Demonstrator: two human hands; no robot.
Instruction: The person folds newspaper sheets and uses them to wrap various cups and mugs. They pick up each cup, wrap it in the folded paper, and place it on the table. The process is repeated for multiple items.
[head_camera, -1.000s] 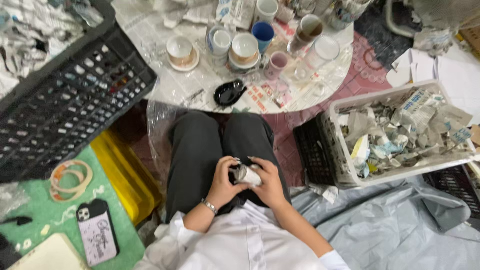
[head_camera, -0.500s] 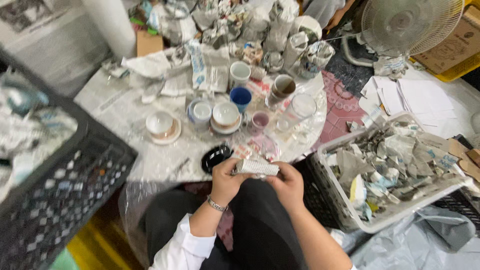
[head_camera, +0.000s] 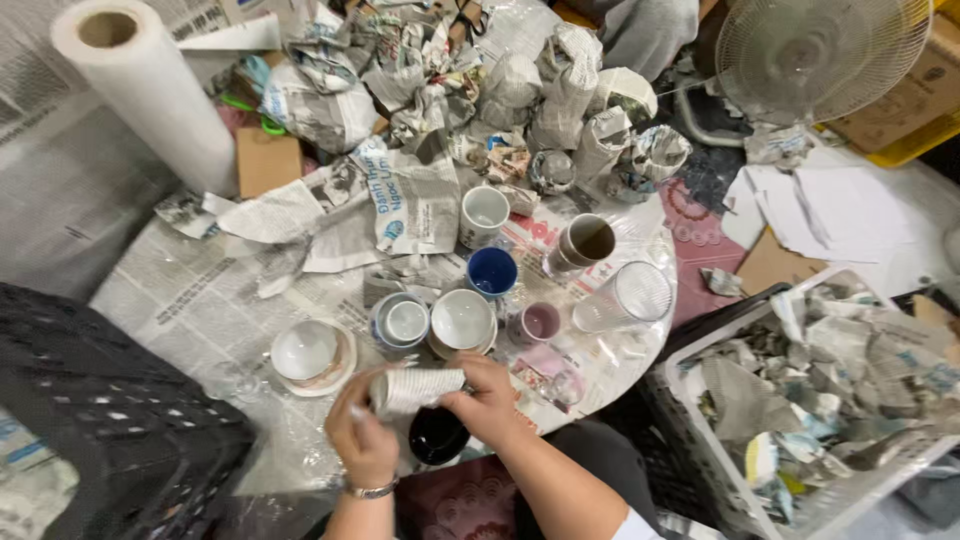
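Both hands grip a white ribbed cup (head_camera: 418, 389) held sideways: left hand (head_camera: 362, 443) at its mouth, right hand (head_camera: 490, 400) around its base. Cup was over the lap a second ago; now above the newspapered table (head_camera: 200, 300), beside a black bowl (head_camera: 437, 437).

Both forearms reach in from the near edge, angled toward each other, hands meeting low and centre. Left hand (head_camera: 362, 440) sits to the left, fingers curled upward in a grip, a watch band on the wrist. Right hand (head_camera: 487, 402) — palm down, knuckles up — is closed too, thumb side toward the left hand. Right forearm bare, white sleeve at the near edge.
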